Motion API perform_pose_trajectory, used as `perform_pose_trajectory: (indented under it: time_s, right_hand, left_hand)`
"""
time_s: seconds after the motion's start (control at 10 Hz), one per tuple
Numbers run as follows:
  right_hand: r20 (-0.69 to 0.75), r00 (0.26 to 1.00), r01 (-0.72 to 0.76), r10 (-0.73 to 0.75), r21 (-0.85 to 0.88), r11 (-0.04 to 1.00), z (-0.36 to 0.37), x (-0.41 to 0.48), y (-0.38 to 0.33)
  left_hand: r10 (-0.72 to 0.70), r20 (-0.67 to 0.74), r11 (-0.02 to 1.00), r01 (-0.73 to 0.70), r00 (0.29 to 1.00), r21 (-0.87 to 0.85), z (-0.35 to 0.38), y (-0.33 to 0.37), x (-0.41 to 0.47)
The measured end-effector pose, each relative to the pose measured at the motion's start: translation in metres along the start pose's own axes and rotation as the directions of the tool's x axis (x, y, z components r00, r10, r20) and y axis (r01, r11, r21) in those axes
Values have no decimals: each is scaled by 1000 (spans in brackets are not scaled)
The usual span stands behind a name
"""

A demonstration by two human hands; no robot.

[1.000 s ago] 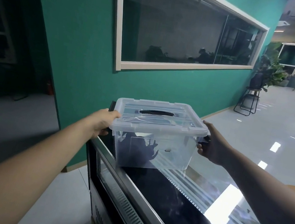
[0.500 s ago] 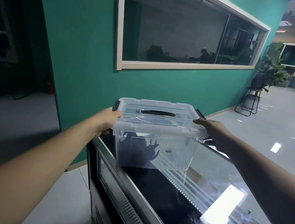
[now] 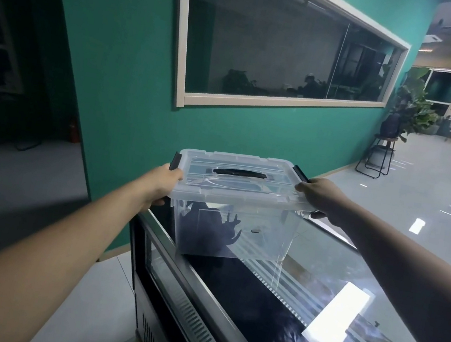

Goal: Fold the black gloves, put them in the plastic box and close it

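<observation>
We've got the black gloves (image 3: 209,226) inside the plastic box (image 3: 234,226) on the glass counter (image 3: 320,276) — left hand (image 3: 164,180) and right hand (image 3: 314,193) fingers pressing the lid (image 3: 235,178) ends. Both latches (image 3: 175,161) look flipped up — uneven pressing might leave one unclipped.

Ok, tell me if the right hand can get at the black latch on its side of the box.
Probably yes. The right hand rests on the lid's right edge, and the black latch stands flipped up just beyond its fingertips with nothing between them. The left hand holds the box at the other end.
</observation>
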State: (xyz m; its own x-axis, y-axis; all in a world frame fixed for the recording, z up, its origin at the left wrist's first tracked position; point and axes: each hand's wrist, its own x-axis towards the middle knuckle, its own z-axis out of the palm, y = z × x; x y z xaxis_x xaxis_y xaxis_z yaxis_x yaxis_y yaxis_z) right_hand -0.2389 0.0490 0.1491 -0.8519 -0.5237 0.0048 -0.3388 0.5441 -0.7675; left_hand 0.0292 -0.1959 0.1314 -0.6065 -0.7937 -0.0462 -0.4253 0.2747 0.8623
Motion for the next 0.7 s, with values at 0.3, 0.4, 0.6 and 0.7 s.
perform_pose_trajectory:
  time_s: [0.3, 0.4, 0.6, 0.7]
  right_hand:
    - [-131, 958, 219, -255, -242, 945, 4, -12, 11]
    - [-100, 933, 291, -345, -353, 889, 2, -13, 7]
    - [6, 844, 466, -536, -504, 728, -7, -1, -12]
    - [104, 822, 537, -559, -469, 702, -6, 25, -25]
  left_hand:
    - [200, -272, 975, -163, 941, 151, -1, -14, -10]
    - [402, -307, 908, -332, 863, 256, -2, -5, -10]
    - [432, -100, 845, -364, 896, 391, 7, 36, 12]
    - [340, -21, 855, -300, 940, 422, 16, 57, 38]
